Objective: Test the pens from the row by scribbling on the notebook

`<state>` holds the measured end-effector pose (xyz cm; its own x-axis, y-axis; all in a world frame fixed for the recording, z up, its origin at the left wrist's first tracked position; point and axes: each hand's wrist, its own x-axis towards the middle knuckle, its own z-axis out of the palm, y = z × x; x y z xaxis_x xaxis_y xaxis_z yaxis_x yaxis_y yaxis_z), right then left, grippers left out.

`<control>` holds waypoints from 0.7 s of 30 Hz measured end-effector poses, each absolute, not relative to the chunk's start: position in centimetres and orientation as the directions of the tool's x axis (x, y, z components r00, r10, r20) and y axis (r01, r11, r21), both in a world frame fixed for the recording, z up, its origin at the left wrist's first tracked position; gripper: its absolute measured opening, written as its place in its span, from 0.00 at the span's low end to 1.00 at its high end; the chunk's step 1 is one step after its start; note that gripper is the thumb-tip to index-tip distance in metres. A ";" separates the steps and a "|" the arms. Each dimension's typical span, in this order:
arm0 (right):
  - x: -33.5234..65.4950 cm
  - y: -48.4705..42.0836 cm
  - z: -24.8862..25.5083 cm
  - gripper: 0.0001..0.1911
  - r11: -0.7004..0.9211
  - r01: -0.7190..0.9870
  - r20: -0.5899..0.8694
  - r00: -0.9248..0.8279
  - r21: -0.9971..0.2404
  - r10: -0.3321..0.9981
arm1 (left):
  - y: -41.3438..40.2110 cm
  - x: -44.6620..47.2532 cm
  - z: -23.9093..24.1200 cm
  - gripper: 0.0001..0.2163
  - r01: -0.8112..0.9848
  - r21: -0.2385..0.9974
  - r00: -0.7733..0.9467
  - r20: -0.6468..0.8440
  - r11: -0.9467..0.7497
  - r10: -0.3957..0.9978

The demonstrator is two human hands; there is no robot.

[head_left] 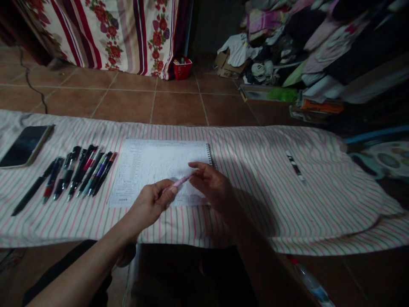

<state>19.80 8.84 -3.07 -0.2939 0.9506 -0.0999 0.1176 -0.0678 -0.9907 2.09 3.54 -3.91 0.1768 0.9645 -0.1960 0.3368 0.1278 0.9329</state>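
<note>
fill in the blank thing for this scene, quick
The left hand holds a ____ pen. A row of pens lies to the ____ of the spiral notebook. A small red basket stands on the ____ floor beyond the striped cloth.

Answers: pink; left; tiled

Apparent room rightward on striped cloth [313, 204], pen row [81, 172] blocking left
</note>
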 end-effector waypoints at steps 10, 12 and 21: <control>19.9 8.7 -2.6 0.11 -0.049 0.141 -0.089 -0.295 -0.989 0.951 | 3.8 1.8 -3.3 0.16 0.176 0.957 0.267 -0.271 0.229 0.925; 19.8 8.7 -2.6 0.11 -0.077 0.111 -0.106 -0.285 -0.991 0.952 | 3.8 1.7 -3.3 0.16 0.156 0.959 0.271 -0.272 0.237 0.923; 19.3 8.4 -3.0 0.10 -0.177 -0.024 -0.163 -0.281 -0.984 0.946 | 3.7 1.8 -2.9 0.17 0.146 0.962 0.278 -0.266 0.233 0.923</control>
